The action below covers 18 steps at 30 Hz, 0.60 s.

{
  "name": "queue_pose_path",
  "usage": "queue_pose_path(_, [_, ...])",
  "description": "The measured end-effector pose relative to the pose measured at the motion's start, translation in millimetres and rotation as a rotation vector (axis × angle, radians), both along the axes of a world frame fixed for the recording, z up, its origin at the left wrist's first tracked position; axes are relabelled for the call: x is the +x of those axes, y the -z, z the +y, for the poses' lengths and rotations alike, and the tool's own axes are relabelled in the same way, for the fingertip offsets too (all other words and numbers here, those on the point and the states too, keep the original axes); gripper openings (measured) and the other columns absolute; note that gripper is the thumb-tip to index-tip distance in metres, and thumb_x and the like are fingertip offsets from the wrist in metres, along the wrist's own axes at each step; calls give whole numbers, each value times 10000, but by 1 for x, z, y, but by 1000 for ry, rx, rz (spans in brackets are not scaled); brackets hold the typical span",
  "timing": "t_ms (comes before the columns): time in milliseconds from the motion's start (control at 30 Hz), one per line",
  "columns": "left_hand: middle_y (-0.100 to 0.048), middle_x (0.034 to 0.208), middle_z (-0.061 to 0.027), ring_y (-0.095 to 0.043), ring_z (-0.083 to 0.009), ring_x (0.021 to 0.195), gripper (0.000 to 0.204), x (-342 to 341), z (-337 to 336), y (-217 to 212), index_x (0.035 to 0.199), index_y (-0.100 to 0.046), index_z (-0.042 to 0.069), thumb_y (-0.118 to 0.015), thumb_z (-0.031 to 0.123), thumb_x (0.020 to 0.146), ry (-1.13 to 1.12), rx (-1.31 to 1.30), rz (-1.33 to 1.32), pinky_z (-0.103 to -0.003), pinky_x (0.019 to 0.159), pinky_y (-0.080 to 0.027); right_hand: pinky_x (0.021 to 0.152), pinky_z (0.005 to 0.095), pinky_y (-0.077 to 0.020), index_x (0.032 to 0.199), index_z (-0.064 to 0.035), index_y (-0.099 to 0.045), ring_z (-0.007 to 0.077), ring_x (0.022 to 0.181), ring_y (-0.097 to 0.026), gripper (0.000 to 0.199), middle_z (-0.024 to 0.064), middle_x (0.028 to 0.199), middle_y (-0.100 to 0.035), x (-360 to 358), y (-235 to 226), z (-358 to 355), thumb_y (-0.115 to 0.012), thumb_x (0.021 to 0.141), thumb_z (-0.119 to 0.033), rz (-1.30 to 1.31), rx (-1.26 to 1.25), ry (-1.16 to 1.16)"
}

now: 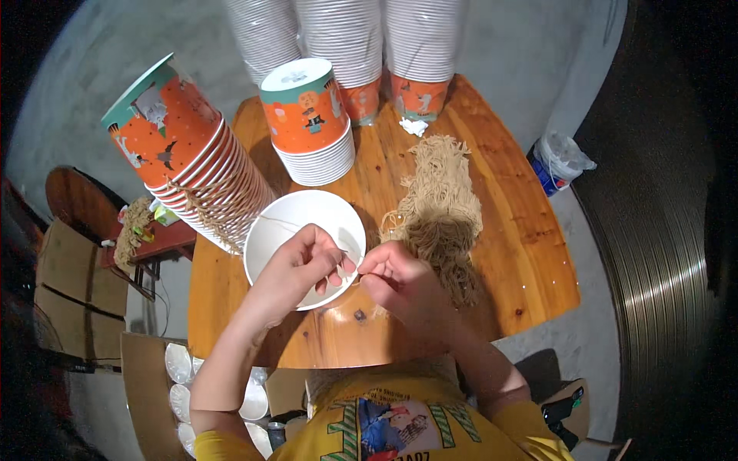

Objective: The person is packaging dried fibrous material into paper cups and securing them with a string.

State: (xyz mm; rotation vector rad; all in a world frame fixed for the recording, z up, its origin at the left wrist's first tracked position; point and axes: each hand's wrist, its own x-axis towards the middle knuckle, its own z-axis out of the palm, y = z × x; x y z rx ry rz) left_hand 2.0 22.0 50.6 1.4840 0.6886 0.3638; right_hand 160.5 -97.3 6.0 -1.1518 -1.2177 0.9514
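Note:
Both my hands meet above the near right rim of a white paper bucket [307, 207], whose open mouth faces up. My left hand [304, 265] is closed in a pinch on a thin string [280, 222], part of which trails over the bucket's inside. Close to it, my right hand [396, 278] pinches with thumb and forefinger, apparently on the same string; the part between the fingertips is too fine to see clearly. Just beyond the right hand lies a thick bundle of tan twine strands [442, 192], its near part shaded.
Leaning at left is a nested stack of orange-and-green paper buckets [165, 115] with brown twine draped on it. A shorter stack [307, 115] stands behind the white bucket. Tall wrapped stacks [342, 46] line the wooden table's [530, 284] far edge, near crumpled white paper [413, 127].

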Motion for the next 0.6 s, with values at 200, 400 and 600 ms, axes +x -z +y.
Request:
queue_pose_path(200, [-593,835,-25,-529,-77,739,139,4,0,2,1004,-514,26,-578,115,919,93,-16,-11,-212,687,-440,630,190,-379,987,-31,-494,28,708,-449,129,-28,800,-491,9,-25,12,-506,877,35,39,111,-91])
queue_pose_path(400, [-591,833,-8,-519,-69,743,134,2,0,-1,936,-570,30,-611,156,913,114,35,51,-210,705,-436,618,194,-375,991,-27,-500,23,708,-451,130,-33,793,-494,19,-31,28,-519,877,31,-75,67,-173])
queue_pose_path(600, [-583,846,27,-508,-39,766,152,6,-4,2,962,-615,39,-622,182,912,82,-64,61,-193,705,-421,576,206,-384,995,-10,-527,29,682,-474,110,-21,773,-536,22,-36,43,-534,886,-9,-202,-27,-173])
